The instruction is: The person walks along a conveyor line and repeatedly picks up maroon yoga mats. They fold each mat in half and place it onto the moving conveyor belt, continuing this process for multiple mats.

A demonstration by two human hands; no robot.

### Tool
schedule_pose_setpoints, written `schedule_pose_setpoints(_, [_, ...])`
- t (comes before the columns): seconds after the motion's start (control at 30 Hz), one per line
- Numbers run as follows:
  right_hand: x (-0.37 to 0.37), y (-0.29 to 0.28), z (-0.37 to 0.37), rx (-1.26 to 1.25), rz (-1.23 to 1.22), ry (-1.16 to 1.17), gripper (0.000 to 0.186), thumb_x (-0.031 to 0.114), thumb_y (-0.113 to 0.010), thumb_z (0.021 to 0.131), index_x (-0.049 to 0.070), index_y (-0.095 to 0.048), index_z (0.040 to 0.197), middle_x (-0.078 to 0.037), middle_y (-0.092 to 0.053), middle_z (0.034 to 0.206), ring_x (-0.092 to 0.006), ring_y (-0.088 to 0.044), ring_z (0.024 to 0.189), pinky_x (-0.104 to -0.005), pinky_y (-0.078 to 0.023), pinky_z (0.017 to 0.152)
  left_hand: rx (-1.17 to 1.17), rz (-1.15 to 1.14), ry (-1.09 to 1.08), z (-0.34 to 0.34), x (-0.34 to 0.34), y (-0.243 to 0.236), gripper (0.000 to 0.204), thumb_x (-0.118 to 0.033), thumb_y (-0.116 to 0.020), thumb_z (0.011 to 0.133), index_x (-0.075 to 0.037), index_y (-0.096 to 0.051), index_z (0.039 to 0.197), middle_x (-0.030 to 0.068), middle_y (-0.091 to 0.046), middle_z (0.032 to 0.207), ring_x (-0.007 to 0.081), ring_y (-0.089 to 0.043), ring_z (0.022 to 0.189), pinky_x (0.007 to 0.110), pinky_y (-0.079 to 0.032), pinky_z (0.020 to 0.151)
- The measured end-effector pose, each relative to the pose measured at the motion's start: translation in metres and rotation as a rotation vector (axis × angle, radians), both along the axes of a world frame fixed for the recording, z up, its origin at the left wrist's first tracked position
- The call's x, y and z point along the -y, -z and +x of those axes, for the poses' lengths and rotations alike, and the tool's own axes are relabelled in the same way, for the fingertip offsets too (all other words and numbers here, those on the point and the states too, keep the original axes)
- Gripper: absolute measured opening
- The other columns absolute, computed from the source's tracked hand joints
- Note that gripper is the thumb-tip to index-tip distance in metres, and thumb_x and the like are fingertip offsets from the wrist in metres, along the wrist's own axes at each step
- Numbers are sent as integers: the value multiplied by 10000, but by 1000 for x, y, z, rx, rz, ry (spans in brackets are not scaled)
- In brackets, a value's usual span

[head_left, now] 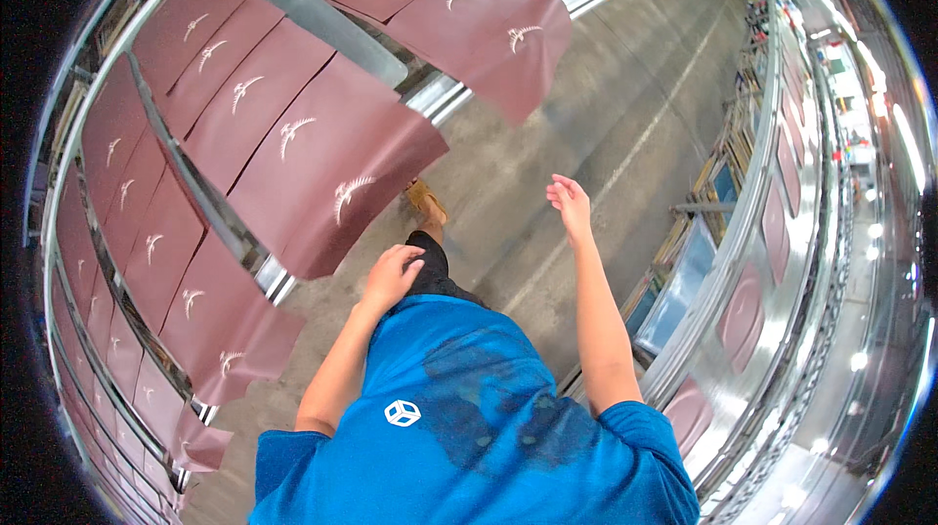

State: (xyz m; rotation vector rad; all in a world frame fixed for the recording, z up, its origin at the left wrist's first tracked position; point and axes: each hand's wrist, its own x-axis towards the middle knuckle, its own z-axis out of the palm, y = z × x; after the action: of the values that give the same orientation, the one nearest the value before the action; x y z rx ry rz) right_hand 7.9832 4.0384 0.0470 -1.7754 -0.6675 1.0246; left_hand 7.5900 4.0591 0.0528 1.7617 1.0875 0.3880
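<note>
My left hand (393, 274) hangs beside the dark shorts at my thigh, its fingers loosely stretched and nothing visible in it. Out in front on the other side, my right hand (570, 205) is raised over the walkway, fingers slightly bent and holding nothing. Nearest to my left hand is a maroon sheet (332, 173) with white bird-like prints, draped over a metal rack. Another maroon sheet (479, 27) overhangs the rack farther ahead. Both hands are apart from the sheets.
Tiered metal racks with more maroon sheets (210, 300) line my left. A concrete floor (625, 115) with a pale line runs ahead. Along the right stand wooden frames (728, 168) beneath a long metal conveyor (782, 330) carrying maroon pieces (741, 315).
</note>
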Motion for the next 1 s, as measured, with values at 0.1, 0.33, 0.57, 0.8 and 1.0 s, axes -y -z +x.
schedule_pose_setpoints(0.1, [-68,-26,11,-71,23,-48,303,200,-566,948,36,-576,1203,-59,-657,996,-119,-619,867,-243,-485,773,158,151,38,79,-62,-46,211,-191,-598,885,-56,-626,1044,132,-617,1041,305,-569,1027,401,-454,886])
schedule_pose_setpoints(0.33, [-228,-41,74,49,121,-222,303,149,-576,942,1,-563,1206,-63,-649,989,-124,-611,902,-256,-485,801,225,103,-535,178,-217,-41,183,-185,-612,881,-24,-626,966,135,-605,965,283,-579,954,372,-442,854])
schedule_pose_setpoints(0.57, [-429,-100,212,689,160,-512,312,264,-578,947,23,-634,1137,-72,-662,1017,-124,-584,928,-265,-452,839,-39,163,-998,226,-263,-4,256,-262,-637,880,-38,-616,1002,109,-596,927,235,-555,876,362,-430,816])
schedule_pose_setpoints(0.8, [-514,-14,279,730,-118,-1004,547,448,-405,994,-32,-604,1166,-135,-642,1115,-206,-575,1046,-305,-393,944,-432,366,-1050,246,-272,19,209,-268,-704,820,-66,-651,830,52,-615,844,227,-555,768,343,-426,681])
schedule_pose_setpoints(1.0, [-497,21,315,555,197,-1045,526,406,-421,996,-67,-608,1127,-85,-635,1049,-157,-546,958,-284,-401,899,-547,435,-927,249,-273,14,280,-260,-723,803,-15,-637,697,29,-625,861,214,-525,762,317,-410,702])
